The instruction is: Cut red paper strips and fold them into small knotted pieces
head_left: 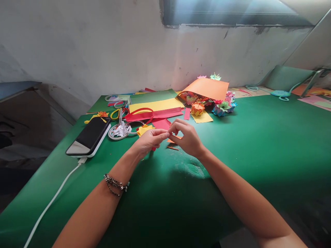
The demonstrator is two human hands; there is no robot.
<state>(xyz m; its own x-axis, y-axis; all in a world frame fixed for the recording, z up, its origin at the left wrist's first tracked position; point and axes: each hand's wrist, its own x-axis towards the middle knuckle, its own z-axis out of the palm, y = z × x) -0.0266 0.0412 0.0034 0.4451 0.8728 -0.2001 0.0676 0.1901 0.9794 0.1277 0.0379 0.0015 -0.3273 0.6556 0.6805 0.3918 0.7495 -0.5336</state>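
We note both hands above the middle of the green table (258, 144), touching at the fingertips. The left hand (148, 142) draws thumb and forefinger together; the right hand (190, 139) bends its fingers in to meet them. We cannot tell what, if anything, is pinched between them. A small red piece (153, 149) shows right under the left hand; whether it is gripped, we cannot tell. Just beyond that hand sits a yellow paper flower (144, 129); a thin orange strip (172, 148) lies on the table between the hands, on their near side. To the left we record a ring of white scraps (120, 130) and a black-screened device (88, 137) trailing a white cable (51, 207). Farther off, a yellow sheet (157, 104) lies beside a green one (152, 96). Far right of these, an orange sheet (208, 89) leans over finished-looking paper flowers (224, 108), pink, green and blue.
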